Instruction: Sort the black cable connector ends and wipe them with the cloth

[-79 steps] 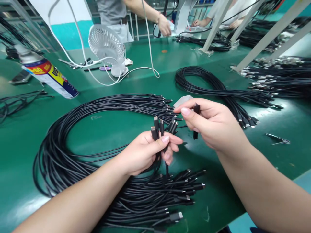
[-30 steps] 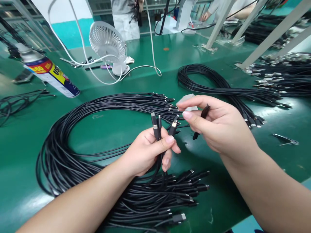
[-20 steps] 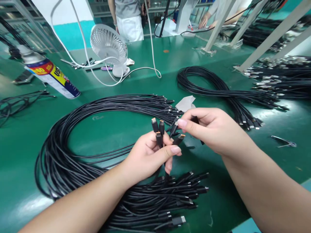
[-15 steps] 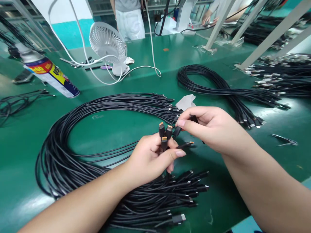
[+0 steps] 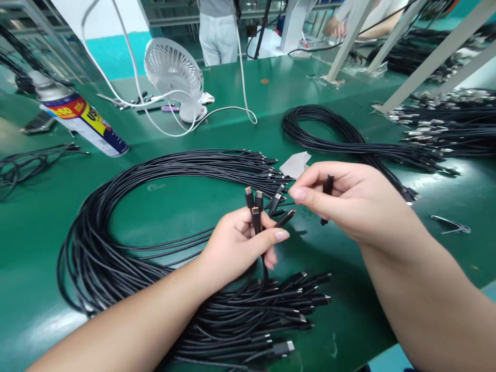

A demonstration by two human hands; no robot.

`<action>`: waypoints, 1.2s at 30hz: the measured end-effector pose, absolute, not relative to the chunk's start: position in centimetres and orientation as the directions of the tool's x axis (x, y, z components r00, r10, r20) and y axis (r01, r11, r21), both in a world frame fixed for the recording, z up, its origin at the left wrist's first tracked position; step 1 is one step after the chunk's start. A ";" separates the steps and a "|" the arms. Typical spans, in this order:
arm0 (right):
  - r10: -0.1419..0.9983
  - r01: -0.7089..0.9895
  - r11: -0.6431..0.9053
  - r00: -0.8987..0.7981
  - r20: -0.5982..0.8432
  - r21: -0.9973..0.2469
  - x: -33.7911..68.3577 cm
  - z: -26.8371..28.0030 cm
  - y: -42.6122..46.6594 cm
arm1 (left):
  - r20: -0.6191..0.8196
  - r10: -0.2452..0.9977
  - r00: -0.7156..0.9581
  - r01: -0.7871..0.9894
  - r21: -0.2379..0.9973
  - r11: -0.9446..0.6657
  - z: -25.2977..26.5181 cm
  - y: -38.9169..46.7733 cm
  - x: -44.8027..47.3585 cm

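Observation:
My left hand (image 5: 248, 237) is closed around several black cables near their ends. Their black connectors (image 5: 256, 219) with orange tips stick up above the fingers, and another slants right past the thumb. My right hand (image 5: 341, 201) is apart from them, to the right, with thumb and forefinger pinched together. A small black piece (image 5: 328, 185) shows in its curled fingers; its kind I cannot make out. Below and left of my hands, a big looped bundle of black cables (image 5: 89, 232) lies on the green table (image 5: 349, 320), its connector ends pointing right.
Behind the bundle stand a white fan (image 5: 174, 70) with a white cord and a tilted spray can (image 5: 83, 116). A second cable coil (image 5: 321, 116) and a scrap of white paper (image 5: 295, 165) lie beyond my right hand. Metal tweezers (image 5: 451, 225) are at the right. A person (image 5: 219, 36) stands behind the table.
My right hand has moved right and slightly up, away from the connectors. My left hand has shifted a little left with the cables. The person behind has moved right.

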State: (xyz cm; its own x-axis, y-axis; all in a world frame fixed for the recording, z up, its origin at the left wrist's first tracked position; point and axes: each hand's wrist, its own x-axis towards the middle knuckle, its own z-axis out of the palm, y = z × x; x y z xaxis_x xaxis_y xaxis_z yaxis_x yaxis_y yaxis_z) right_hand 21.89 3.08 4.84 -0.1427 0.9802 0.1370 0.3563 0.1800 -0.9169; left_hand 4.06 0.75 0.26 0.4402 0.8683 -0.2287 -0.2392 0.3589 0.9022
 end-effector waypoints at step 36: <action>0.977 0.115 -0.018 -0.210 -0.042 -0.993 20.2 3.9 2.7 | -0.228 0.757 0.612 -0.336 0.792 0.510 0.5 1.6 3.6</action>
